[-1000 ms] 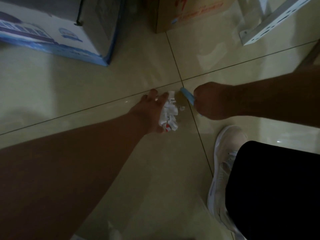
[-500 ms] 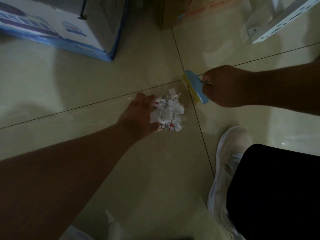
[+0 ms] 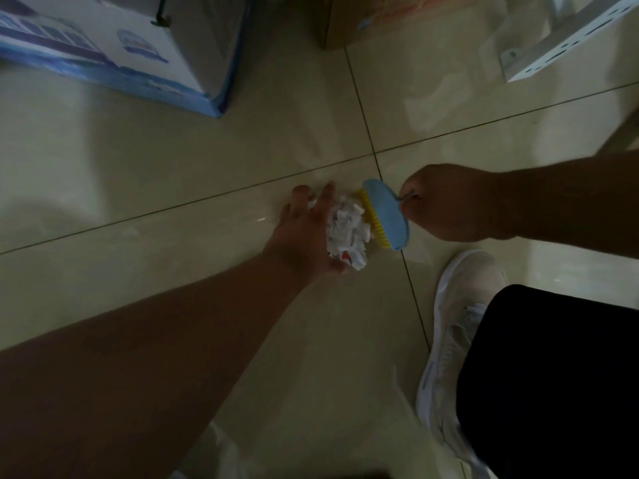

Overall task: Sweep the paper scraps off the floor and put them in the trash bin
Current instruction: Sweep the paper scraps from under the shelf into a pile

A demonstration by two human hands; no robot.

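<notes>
A small heap of white paper scraps [image 3: 347,231], some with red print, lies on the beige tiled floor [image 3: 173,160]. My left hand [image 3: 304,233] rests on the floor with fingers spread, cupped against the heap's left side. My right hand [image 3: 446,202] grips the handle of a blue brush with yellow bristles [image 3: 385,217]. The bristles press against the heap's right side, so the scraps sit squeezed between hand and brush. No trash bin is in view.
A blue-and-white cardboard box [image 3: 114,46] stands at the back left, a brown carton [image 3: 349,19] at the back middle, a white perforated metal rail [image 3: 567,39] at the back right. My white shoe [image 3: 456,326] and dark trouser leg [image 3: 553,385] are at the lower right.
The brush had lifted away to the right of the heap; it has come back down against the scraps. My left hand stayed cupped on the heap's left side.
</notes>
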